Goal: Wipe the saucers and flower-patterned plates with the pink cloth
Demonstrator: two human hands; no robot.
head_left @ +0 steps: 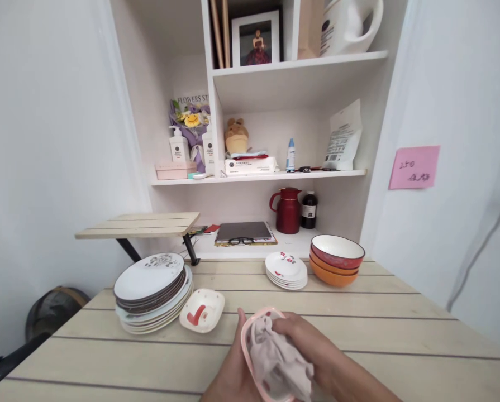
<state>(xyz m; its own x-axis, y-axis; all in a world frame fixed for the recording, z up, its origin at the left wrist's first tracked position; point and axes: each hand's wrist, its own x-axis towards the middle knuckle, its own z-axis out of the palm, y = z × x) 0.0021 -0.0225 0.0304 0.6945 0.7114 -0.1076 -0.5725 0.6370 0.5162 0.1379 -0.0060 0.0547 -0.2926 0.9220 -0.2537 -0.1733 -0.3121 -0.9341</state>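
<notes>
Near the front of the table my left hand [233, 371] grips a small pink-rimmed bowl [247, 349] from its left side, the thumb up along the rim. My right hand [306, 340] is closed on a crumpled greyish cloth [277, 357] and presses it inside that bowl. Much of the bowl's inside is hidden under the cloth. Just beyond, to the left, sits a squarish white dish [203, 311] with a red pattern.
At left stands a tall stack of plates [151, 279], beside a small raised wooden shelf [138, 225]. Small floral plates [286, 267] and stacked bowls [337, 259] stand at the back right. Behind are a closed laptop [244, 230] and a red jug [288, 212].
</notes>
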